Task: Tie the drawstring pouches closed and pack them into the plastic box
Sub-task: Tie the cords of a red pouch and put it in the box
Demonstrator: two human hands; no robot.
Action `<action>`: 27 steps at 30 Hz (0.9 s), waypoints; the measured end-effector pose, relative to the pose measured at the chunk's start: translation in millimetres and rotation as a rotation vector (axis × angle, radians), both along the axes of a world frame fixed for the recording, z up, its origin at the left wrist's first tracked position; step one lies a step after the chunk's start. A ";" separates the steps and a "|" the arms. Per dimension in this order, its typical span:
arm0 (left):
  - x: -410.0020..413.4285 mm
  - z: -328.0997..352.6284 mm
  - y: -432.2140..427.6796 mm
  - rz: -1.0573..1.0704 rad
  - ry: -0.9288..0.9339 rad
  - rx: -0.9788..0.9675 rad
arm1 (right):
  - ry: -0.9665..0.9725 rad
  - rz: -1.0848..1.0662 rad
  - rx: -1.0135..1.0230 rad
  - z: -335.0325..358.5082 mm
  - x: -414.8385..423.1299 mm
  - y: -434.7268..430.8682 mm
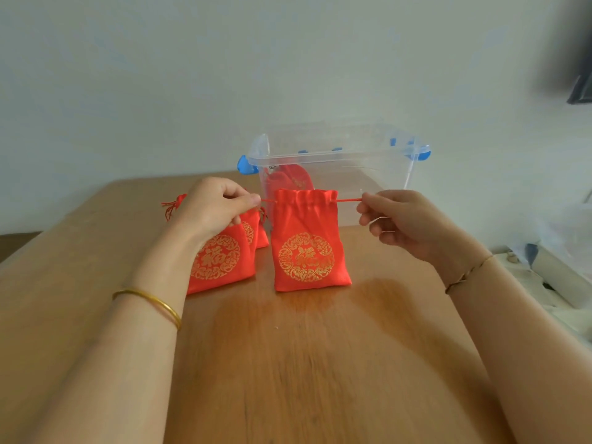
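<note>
Caught mid-cinch above the table (288,363): a red pouch (307,245) held upright by its cord (349,200) alone, pinched at nine o'clock of the mouth by the left hand (211,203) and at three o'clock by the right hand (394,219), remaining fingers of both curled in. Drawn straight out to either side, level with the hem, evidently to gather the mouth evenly; already puckered into folds, not fully shut, no knot to be seen. Bottom edge seemingly resting on the wood, probably to steady the cloth against the pull. Laid flat at nine o'clock of it, overlapped and partly hidden under the left wrist, two spare pouches (221,261), with a tasselled cord end trailing out at ten o'clock; tied or not, hard to tell. Parked just behind at twelve o'clock, lid off and within easy reach, a clear box (336,155) with blue latches (245,165) — already holding one packed pouch (290,179) at its left end, visible through the wall. By that count: one in, one in hand, two waiting. Likely next, a knot, calling for slack taken up without tipping the pouch over. Gold bangle (150,299) at the left wrist, thin bracelet (467,274) at the right — and beyond the table edge at three o'clock, clutter too blurred to name.
</note>
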State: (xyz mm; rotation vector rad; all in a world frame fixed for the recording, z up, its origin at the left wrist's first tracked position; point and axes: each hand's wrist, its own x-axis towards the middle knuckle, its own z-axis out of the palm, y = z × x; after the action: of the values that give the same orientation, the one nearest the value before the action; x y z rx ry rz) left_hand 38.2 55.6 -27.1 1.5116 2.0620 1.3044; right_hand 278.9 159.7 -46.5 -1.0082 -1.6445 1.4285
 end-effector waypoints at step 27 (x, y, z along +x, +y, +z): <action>64.8 38.9 18.8 -0.307 -0.306 0.169 | 0.220 0.077 0.308 61.5 -45.3 -26.6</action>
State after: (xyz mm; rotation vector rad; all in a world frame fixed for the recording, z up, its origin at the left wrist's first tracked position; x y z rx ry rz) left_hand 103.1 74.4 11.8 1.5111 1.5004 1.5038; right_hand 233.5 133.1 15.1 -0.5989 -1.6886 1.2364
